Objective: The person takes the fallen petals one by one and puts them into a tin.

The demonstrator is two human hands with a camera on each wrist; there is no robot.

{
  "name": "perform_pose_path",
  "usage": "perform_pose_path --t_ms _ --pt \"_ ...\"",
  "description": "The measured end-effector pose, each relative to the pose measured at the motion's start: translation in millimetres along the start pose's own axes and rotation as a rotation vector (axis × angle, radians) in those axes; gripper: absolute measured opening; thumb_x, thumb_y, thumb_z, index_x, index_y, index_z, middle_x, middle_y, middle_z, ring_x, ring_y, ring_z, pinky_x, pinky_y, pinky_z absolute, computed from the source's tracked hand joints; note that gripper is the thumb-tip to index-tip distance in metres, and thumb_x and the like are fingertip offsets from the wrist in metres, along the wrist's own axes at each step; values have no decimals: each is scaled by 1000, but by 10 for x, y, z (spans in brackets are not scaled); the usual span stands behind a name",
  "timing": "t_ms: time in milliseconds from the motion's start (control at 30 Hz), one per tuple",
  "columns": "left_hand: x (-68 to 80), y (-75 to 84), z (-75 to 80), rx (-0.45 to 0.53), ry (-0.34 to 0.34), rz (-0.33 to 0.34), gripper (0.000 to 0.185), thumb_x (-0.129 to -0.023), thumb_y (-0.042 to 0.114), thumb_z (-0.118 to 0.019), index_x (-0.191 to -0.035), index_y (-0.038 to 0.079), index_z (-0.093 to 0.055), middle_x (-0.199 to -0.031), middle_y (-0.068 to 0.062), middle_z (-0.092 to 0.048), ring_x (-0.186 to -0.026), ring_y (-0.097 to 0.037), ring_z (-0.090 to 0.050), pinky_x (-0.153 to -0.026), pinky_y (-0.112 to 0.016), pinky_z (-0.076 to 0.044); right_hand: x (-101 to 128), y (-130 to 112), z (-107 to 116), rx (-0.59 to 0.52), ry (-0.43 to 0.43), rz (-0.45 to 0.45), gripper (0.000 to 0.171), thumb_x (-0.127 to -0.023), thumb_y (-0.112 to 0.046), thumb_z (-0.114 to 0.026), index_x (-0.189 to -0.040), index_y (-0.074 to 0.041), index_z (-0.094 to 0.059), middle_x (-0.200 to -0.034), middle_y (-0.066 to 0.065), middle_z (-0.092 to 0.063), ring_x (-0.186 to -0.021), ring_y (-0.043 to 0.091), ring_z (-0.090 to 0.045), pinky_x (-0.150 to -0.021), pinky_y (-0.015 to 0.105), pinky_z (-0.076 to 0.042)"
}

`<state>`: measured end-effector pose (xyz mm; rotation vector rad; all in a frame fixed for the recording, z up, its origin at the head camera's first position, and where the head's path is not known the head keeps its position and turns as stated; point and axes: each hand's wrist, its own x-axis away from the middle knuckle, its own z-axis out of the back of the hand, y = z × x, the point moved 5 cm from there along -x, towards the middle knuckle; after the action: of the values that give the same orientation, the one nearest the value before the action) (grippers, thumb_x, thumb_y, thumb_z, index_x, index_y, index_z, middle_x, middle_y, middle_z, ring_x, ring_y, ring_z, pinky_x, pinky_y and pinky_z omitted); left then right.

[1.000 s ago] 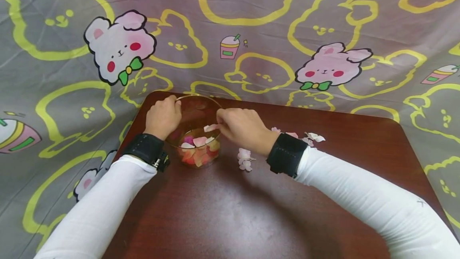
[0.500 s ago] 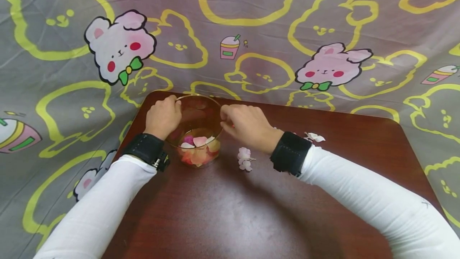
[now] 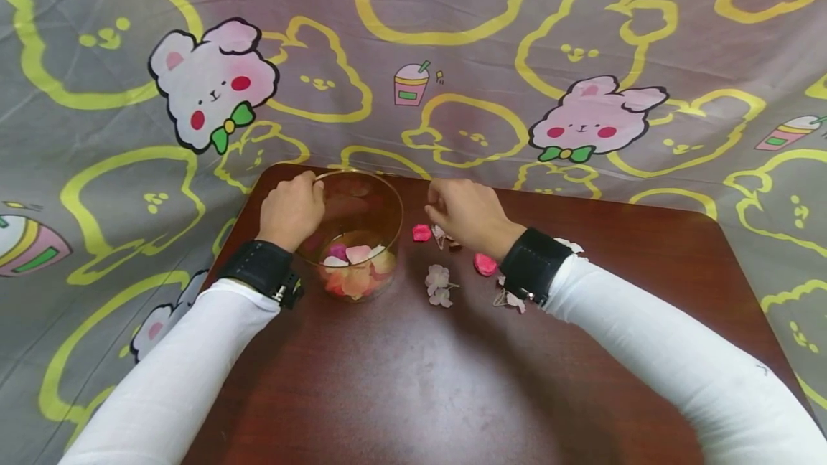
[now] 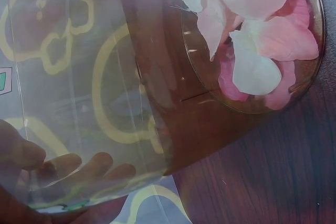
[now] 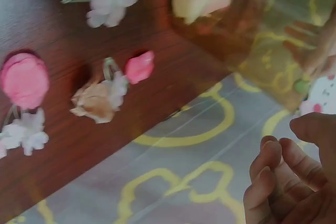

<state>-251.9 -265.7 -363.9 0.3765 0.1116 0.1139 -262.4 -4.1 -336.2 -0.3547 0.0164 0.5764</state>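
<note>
Glass bowl (image 3: 357,235) stands near the far left corner of the dark wooden tabletop (image 3: 413,379), upright, with pink, white and peach petals (image 3: 354,268) heaped in its bottom. The left hand (image 3: 292,210) grips its rim and wall on the left side; in the left wrist view the fingers (image 4: 79,169) show through the clear glass, curled round it. The right hand (image 3: 466,215) hovers just right of the bowl, apart from it, above the loose flowers lying near the far edge. Its fingers (image 5: 275,174) are loosely curled in the right wrist view and nothing shows between them.

A small pink petal (image 3: 421,232) lies just beside the bowl's right wall, with a pale dried blossom (image 5: 100,98) next to it, under the right hand. A round pink bud (image 3: 484,264) lies by the right wrist band, and a white-pink blossom cluster (image 3: 439,285) rests a little nearer the front, between bowl and wrist. More white petals (image 3: 570,244) peek out behind the right sleeve. A grey cloth (image 3: 452,56) printed with yellow bear outlines and pink bunnies hangs behind the tabletop.
</note>
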Motion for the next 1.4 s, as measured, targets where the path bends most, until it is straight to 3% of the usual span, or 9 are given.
perform_pose_path --t_ms 233,500,867,1067,1200,1300,1400 --pt "6 4 10 2 -5 5 34 -107 23 -41 -116 -5 -59 -109 -36 -67 -98 -57 -65 -78 -66 -51 -9 257 -181 31 -39 -62 15 -97 -23 -63 -101 -10 -69 -89 3 -71 -76 18 -63 -63 38 -51" --pt "1 13 6 -1 -10 7 35 -107 23 -41 -117 -5 -58 -110 -36 -66 -99 -57 -65 -78 -66 -51 -14 477 -403 46 -60 -101 13 -98 -20 -60 -90 -10 -65 -73 1 -59 -68 17 -55 -56 33 -39" --pt "-3 2 19 -7 1 7 35 -107 23 -40 -116 -5 -59 -111 -37 -66 -99 -58 -64 -80 -67 -50 8 677 -633 70 -139 -185 17 -96 -26 -68 -92 -10 -66 -75 4 -67 -71 21 -63 -58 36 -45" --pt "-3 2 26 -8 -4 7 35 -107 23 -40 -118 -5 -58 -111 -37 -66 -100 -58 -64 -80 -66 -50 24 725 -773 115 -175 -186 20 -101 -28 -61 -92 -11 -68 -75 3 -67 -72 21 -64 -61 39 -48" --pt "2 0 23 -8 -9 8 36 -107 23 -40 -118 -6 -58 -111 -37 -66 -99 -57 -65 -80 -66 -50 42 746 -840 141 -195 -178 14 -96 -26 -66 -99 -13 -70 -84 4 -73 -78 23 -68 -68 44 -54" --pt "3 -2 13 -6 -15 10 36 -108 23 -40 -119 -6 -58 -110 -36 -66 -99 -57 -65 -80 -65 -51 64 763 -886 152 -208 -157 21 -91 -25 -73 -109 -14 -71 -94 4 -76 -84 24 -71 -72 45 -57" --pt "1 -1 6 -7 -15 13 36 -108 23 -40 -119 -6 -58 -111 -36 -66 -100 -57 -65 -80 -66 -51 80 773 -924 178 -193 -114 22 -90 -24 -76 -109 -15 -72 -94 4 -76 -85 24 -72 -73 46 -58"
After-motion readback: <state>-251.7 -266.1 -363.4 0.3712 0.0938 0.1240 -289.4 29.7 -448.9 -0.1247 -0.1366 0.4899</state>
